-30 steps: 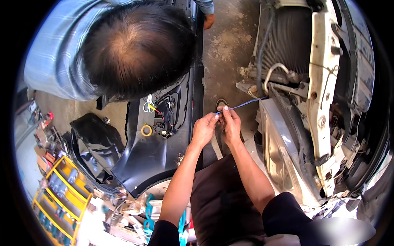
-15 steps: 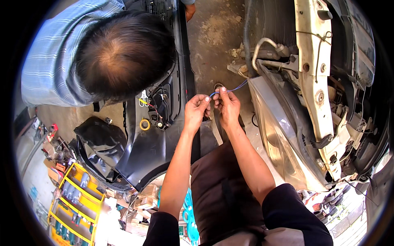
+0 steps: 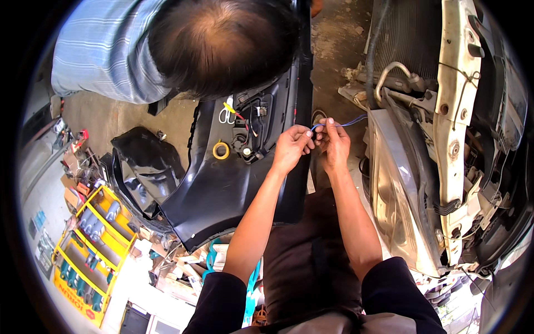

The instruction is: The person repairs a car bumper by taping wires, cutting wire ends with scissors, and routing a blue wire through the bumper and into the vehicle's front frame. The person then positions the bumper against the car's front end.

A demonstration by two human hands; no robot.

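A thin blue wire (image 3: 356, 120) runs from beside the car's headlight (image 3: 396, 195) to my two hands. Thumb and fingertips of my left hand (image 3: 291, 149) pinch its end over the edge of a black bumper cover (image 3: 233, 192). Close beside it, my right hand (image 3: 336, 146) grips the same wire between thumb and fingers. The fingers hide the exact end of the wire. On the bumper cover, left of my hands, lie a roll of yellow tape (image 3: 221, 156) and white-handled scissors (image 3: 223, 116). A yellow-and-red wire (image 3: 232, 109) lies by the scissors.
A person in a blue striped shirt (image 3: 105, 50) leans over the bumper cover at the upper left. The car's opened front, with a pale metal crossbar (image 3: 455, 133) and a radiator (image 3: 409, 33), fills the right. A yellow rack (image 3: 103, 220) with bottles stands at the lower left.
The whole view has shifted, so the bumper cover, the car and my hands sit further right in the picture. Both hands still pinch the blue wire, close together.
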